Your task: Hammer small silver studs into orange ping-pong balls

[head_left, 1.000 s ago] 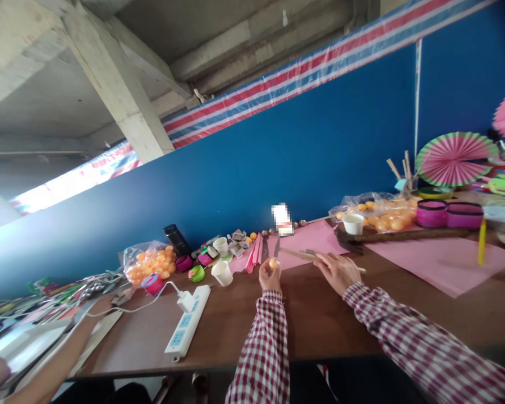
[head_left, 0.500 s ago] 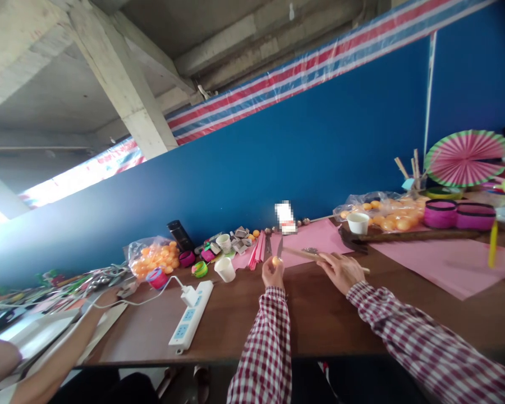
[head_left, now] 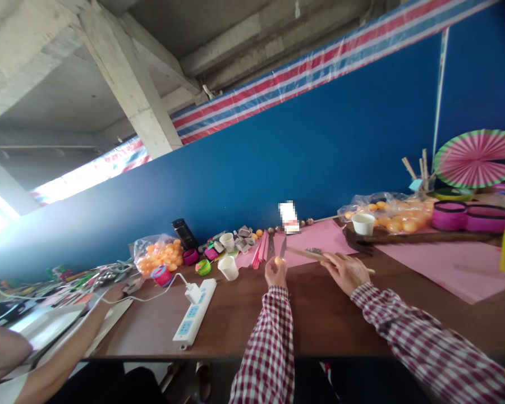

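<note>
My left hand (head_left: 276, 274) is raised over the brown table (head_left: 320, 320) with its fingers pinched round a small orange ball (head_left: 278, 261). A little to the right, my right hand (head_left: 345, 270) rests on the table and holds a thin wooden stick (head_left: 307, 254) that points left toward the ball. Both arms wear a red-and-white checked shirt. A pink paper sheet (head_left: 311, 238) lies just beyond my hands.
A white power strip (head_left: 194, 316) lies at the left with its cable. Behind it are a bag of orange balls (head_left: 157, 255), paper cups (head_left: 228, 268), another bag of balls (head_left: 387, 216), magenta rings (head_left: 467, 216) and a pink paper fan (head_left: 477, 159). Another person's arm (head_left: 63, 350) reaches in at lower left.
The view has drifted slightly left and up, so everything sits a little further right. My hands keep the same hold on ball and stick.
</note>
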A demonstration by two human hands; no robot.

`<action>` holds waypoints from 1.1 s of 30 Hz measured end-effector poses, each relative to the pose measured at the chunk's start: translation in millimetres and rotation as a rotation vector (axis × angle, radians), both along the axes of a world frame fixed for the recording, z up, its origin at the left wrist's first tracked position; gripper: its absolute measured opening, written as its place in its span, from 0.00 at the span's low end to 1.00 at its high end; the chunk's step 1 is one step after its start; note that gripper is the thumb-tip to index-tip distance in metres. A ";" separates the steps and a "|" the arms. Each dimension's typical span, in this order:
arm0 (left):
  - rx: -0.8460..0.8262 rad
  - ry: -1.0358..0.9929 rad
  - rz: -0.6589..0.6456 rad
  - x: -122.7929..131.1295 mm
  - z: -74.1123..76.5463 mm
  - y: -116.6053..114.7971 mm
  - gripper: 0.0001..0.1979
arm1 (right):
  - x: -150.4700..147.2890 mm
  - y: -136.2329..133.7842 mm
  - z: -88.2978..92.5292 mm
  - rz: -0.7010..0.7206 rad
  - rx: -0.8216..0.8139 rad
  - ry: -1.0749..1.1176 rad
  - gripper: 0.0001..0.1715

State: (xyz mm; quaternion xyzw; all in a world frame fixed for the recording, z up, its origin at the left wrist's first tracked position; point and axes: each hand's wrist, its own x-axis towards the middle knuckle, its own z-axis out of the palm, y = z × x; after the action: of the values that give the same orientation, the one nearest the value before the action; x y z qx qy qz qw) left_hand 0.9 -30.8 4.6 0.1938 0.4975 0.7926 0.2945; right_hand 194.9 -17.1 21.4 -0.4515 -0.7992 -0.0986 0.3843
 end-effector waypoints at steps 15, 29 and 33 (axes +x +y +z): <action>0.046 -0.070 -0.056 -0.1 2.5 -1.9 0.13 | -0.7 -2.3 2.4 0.005 -0.046 -0.029 0.16; 0.061 -0.076 -0.075 -4.1 -4.0 2.9 0.13 | 0.2 -4.5 5.3 0.022 -0.054 0.013 0.16; 0.057 -0.074 -0.068 -3.6 -3.4 2.9 0.13 | 0.0 -5.1 5.6 0.029 -0.058 0.013 0.17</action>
State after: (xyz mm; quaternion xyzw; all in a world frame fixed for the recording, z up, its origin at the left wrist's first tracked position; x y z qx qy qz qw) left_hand -2.8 -27.9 1.2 0.1892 0.4568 0.8026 0.3338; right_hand 194.9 -22.2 27.1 -0.4515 -0.8056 -0.0671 0.3777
